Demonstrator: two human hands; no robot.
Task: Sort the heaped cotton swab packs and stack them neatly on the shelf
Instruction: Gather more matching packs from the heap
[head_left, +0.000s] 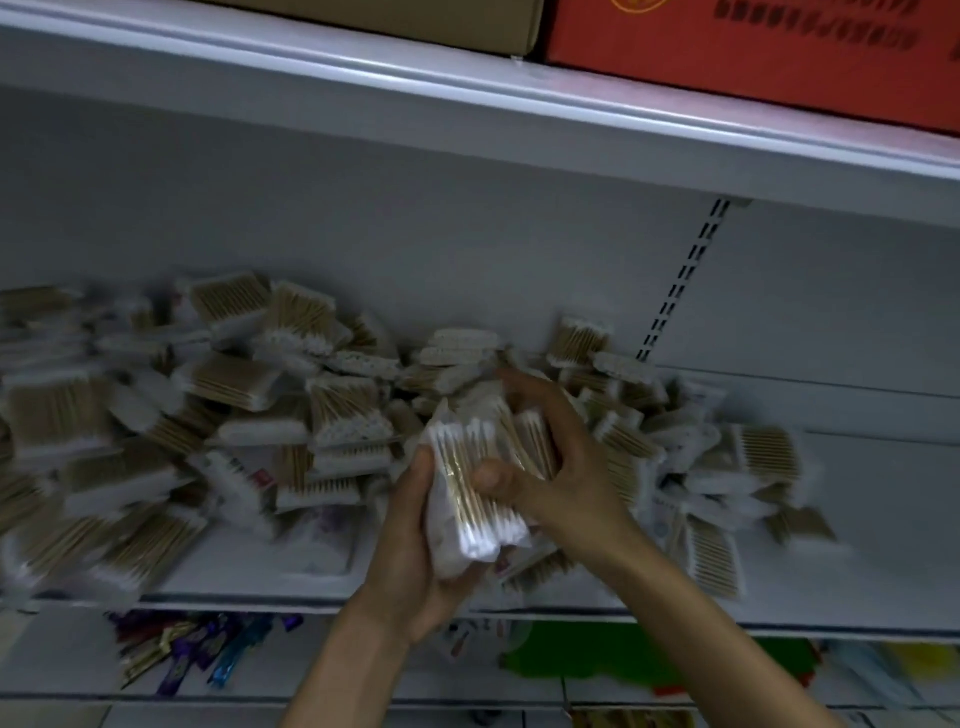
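Note:
A wide heap of clear cotton swab packs (234, 395) with wooden sticks and white tips lies across the white shelf (883, 545). Both hands hold a small bunch of packs (472, 483) together in front of the heap's middle. My left hand (410, 540) cups the bunch from below and the left, fingers curled round it. My right hand (550, 447) grips it from the right, thumb pressed on the front pack. The image is blurred, so the number of packs in the bunch is unclear.
The shelf's right end past the heap is bare white board. A slotted upright (675, 291) runs up the back wall. A brown carton (395, 21) and a red carton (753, 47) sit on the shelf above. Colourful small goods (208, 654) and a green item (587, 654) lie on the shelf below.

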